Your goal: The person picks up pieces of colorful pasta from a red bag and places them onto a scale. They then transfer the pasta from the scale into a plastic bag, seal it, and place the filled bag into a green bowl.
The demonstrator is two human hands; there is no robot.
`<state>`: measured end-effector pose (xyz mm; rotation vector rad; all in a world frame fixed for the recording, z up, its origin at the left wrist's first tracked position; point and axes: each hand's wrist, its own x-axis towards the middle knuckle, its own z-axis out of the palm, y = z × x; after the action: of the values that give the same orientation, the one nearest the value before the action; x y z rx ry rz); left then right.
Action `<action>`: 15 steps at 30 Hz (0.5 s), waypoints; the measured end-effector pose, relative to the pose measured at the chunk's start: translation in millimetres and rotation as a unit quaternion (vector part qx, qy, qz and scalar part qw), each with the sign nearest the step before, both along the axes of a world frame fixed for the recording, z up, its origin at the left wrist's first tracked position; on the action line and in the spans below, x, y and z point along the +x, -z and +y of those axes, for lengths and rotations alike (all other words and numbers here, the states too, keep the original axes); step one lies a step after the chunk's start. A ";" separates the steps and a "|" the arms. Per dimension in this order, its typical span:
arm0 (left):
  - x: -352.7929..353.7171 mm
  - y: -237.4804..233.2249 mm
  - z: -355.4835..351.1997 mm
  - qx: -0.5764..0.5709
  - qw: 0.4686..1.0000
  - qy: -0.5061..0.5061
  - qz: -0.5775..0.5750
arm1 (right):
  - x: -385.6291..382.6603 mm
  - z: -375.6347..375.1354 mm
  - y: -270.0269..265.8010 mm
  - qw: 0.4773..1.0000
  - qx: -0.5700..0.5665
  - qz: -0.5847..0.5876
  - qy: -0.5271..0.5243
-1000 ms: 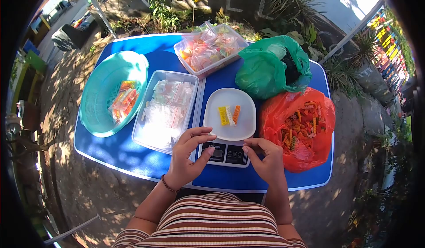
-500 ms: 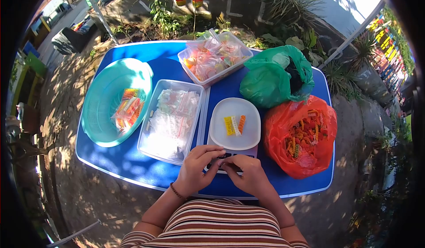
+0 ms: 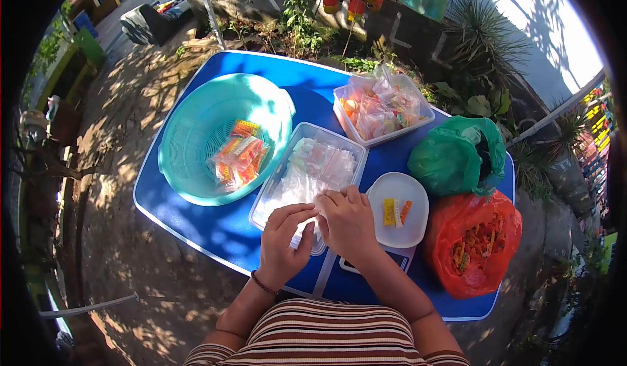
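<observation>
Both hands hover over the clear rectangular container [image 3: 253, 210], which is filled with small transparent plastic bags [image 3: 307, 170]. My left hand [image 3: 285, 238] is at its front edge, open, its thumb apart from the curved fingers. Just right of it, my right hand [image 3: 346, 222] reaches over the bags with bent, parted fingers; its thumb is partly hidden, and nothing shows in its grasp. Right of this hand, a white square plate [image 3: 410, 235] bears yellow, white and orange snack pieces [image 3: 395, 213]. Under the plate is a kitchen scale [image 3: 398, 259], partly covered by my right forearm.
A turquoise basket [image 3: 171, 160] at left holds several filled snack packets [image 3: 240, 157]. A clear box [image 3: 392, 137] of packets stands at the back. On the right are a green plastic bag [image 3: 450, 157] and a red bag [image 3: 444, 248] of orange snacks, near the blue table's edge [image 3: 499, 294].
Both hands have moved left from the scale's front to the bag container. My view has swung left, so the table sits further right. The snack pieces remain on the plate.
</observation>
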<state>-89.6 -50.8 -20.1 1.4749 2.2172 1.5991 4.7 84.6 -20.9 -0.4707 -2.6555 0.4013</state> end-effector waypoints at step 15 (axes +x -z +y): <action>-3.0 9.5 10.0 -0.129 0.986 -0.009 0.102 | 25.2 14.3 -0.1 0.953 -0.235 0.186 -0.029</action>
<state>-92.6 -40.8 -29.5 1.6083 2.4364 1.1542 29.9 98.8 -20.8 -0.4050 -2.2005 1.0438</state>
